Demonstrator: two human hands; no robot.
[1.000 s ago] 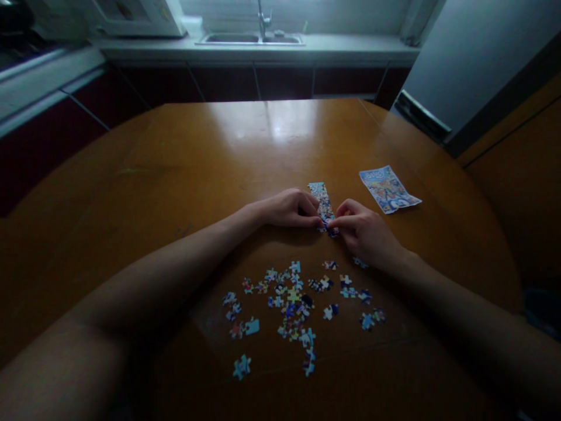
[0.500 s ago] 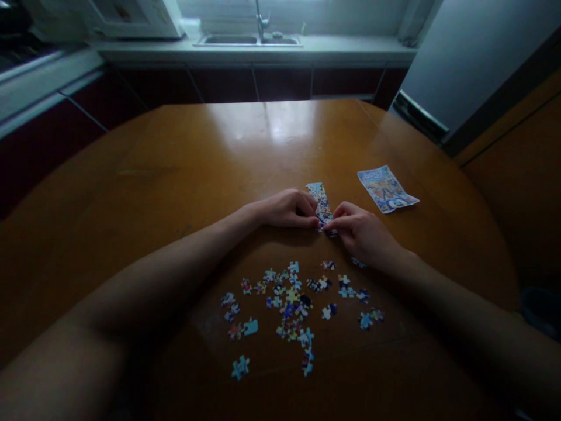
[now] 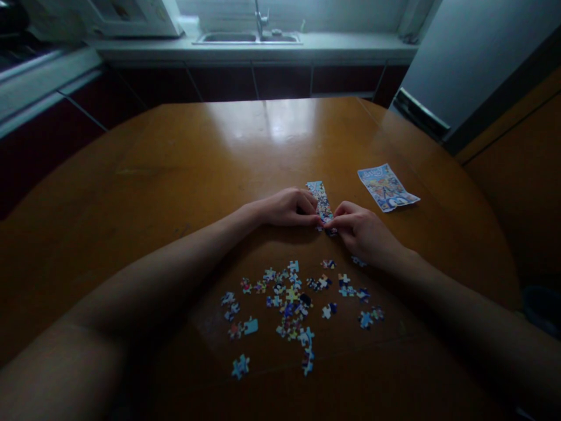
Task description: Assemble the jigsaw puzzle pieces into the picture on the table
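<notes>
A narrow strip of joined jigsaw puzzle (image 3: 323,202) lies on the table between my two hands, its far end pointing away from me. From the left, my left hand (image 3: 293,207) rests with curled fingers, its thumb and fingertips gripping the near left edge of the strip. My right hand (image 3: 362,231) pinches at the strip's near right corner with thumb and forefinger; the fingertips cover what lies right under them. Closer to me, many loose puzzle pieces (image 3: 291,294) are scattered, some overlapping. One loose piece (image 3: 358,261) sits just below my right hand.
A creased picture sheet (image 3: 388,188) of the puzzle lies right of my hands. Everything rests on a large rounded wooden table (image 3: 184,152). Beyond it stand a counter with a sink (image 3: 228,38) and, at right, a tall grey appliance (image 3: 477,52).
Almost nothing differs; both hands stay at the near end of the strip. The whole view has shifted very slightly.
</notes>
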